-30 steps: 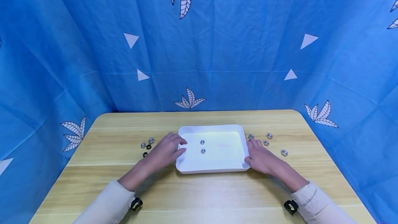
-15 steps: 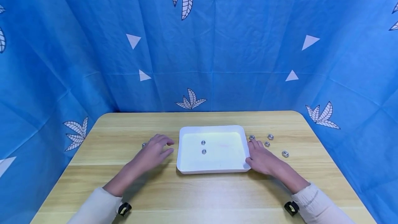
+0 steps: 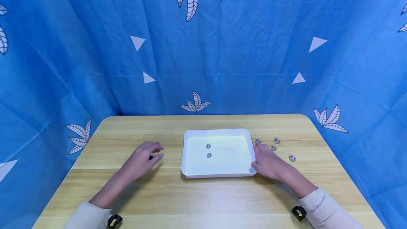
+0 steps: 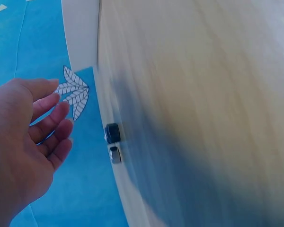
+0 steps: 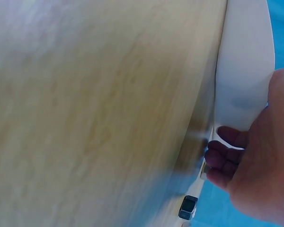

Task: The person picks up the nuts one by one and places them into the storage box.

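Note:
My left hand [image 3: 141,158] hovers over the left side of the table, fingers loosely bent with nothing visible between them. It partly covers several nuts there; the left wrist view shows a black nut [image 4: 112,133] and a silver nut [image 4: 115,154] beyond the fingertips. A white rectangular tray [image 3: 219,175] lies mid-table. Inside it, toward the left, are two small silver nuts, an upper nut [image 3: 208,146] and a lower nut [image 3: 209,155]. My right hand [image 3: 268,162] holds the tray's right wall, thumb at the rim and fingers on the outer side.
Around the right hand lie several silver nuts: one by the fingertips [image 3: 258,141], others farther right, such as a larger nut [image 3: 292,158]. The wooden table [image 3: 210,200] ends at a blue curtain [image 3: 248,52] with leaf prints, behind and at both sides.
My left hand has moved left, from the tray's left edge to over the nuts on the left. The right hand stays at the tray's right wall, and the tray has hardly moved.

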A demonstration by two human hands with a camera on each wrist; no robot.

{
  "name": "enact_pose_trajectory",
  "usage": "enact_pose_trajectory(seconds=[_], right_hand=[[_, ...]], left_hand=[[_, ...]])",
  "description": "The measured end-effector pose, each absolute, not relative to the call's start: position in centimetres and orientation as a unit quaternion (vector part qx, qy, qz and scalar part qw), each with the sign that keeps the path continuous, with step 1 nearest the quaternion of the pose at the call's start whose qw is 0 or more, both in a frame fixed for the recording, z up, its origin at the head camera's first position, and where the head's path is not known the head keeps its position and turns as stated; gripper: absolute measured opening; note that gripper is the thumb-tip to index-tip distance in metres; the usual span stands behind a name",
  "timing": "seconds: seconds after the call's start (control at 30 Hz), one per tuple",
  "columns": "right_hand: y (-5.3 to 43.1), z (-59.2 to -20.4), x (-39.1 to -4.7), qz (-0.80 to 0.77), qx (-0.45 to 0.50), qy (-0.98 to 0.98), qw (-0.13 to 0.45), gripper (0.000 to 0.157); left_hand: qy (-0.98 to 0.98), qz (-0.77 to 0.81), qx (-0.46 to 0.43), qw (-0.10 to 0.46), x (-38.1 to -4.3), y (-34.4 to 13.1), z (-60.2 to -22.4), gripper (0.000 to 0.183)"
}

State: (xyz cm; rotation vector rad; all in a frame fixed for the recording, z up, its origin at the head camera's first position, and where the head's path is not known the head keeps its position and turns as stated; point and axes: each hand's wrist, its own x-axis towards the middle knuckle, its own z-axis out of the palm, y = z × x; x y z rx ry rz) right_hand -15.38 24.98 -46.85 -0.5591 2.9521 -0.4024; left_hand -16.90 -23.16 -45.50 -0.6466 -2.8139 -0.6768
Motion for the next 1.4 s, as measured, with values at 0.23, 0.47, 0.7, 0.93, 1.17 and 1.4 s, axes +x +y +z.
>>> enact_pose_trajectory(seconds=[0.23, 0.47, 0.7, 0.93, 1.17, 1.4], right_hand=[[25.2, -46.8, -15.3, -0.127, -0.186, 0.973, 0.05, 0.06], [25.4, -46.8, -15.2, -0.121, -0.181, 0.975, 0.046, 0.06], [25.6, -46.7, -15.3, -0.121, -0.183, 0.975, 0.046, 0.065], [25.4, -46.7, -15.3, -0.127, -0.18, 0.974, 0.059, 0.068], [25.1, -46.7, -15.3, -0.119, -0.186, 0.973, 0.06, 0.069], [25.0, -46.6, -15.2, -0.121, -0.184, 0.973, 0.065, 0.069]], left_hand=[[-0.944, -0.235, -0.211, 0.092, -16.8, -24.3, -45.4, 0.025], [-0.948, -0.244, -0.188, 0.08, -16.9, -25.7, -45.1, 0.024], [-0.951, -0.244, -0.176, 0.067, -17.1, -27.0, -45.8, 0.029], [-0.951, -0.259, -0.167, 0.017, -17.6, -27.8, -46.7, 0.028], [-0.946, -0.28, -0.163, -0.011, -18.5, -28.4, -48.0, 0.031], [-0.938, -0.313, -0.145, -0.037, -18.8, -28.8, -48.6, 0.031]])
